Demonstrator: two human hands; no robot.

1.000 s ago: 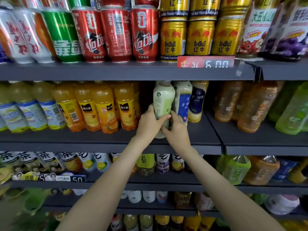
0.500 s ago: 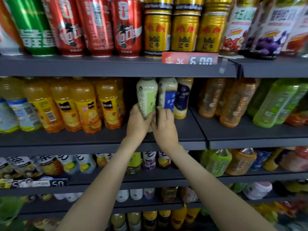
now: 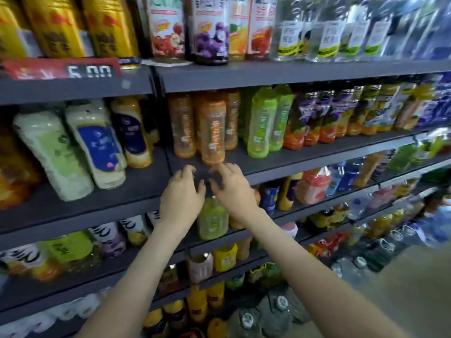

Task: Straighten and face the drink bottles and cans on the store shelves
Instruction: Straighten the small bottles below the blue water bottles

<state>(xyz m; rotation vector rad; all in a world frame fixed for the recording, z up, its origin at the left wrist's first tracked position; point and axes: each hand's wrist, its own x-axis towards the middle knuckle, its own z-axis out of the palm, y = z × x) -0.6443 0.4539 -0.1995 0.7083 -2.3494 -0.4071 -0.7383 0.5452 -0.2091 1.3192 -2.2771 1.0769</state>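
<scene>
I am holding my left hand [image 3: 181, 195] and right hand [image 3: 233, 191] side by side at the shelf [image 3: 305, 162] edge, fingers loosely spread, gripping nothing. My right fingertips are hovering just under the orange bottle [image 3: 212, 132]; I cannot tell if they are touching it. The bottle is standing upright at the front, with green bottles [image 3: 262, 123] beside it.

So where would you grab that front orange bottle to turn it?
Grip the front orange bottle low on its body, from the open front: it stands upright, other orange bottles right behind it, its top close under the upper shelf.
</scene>
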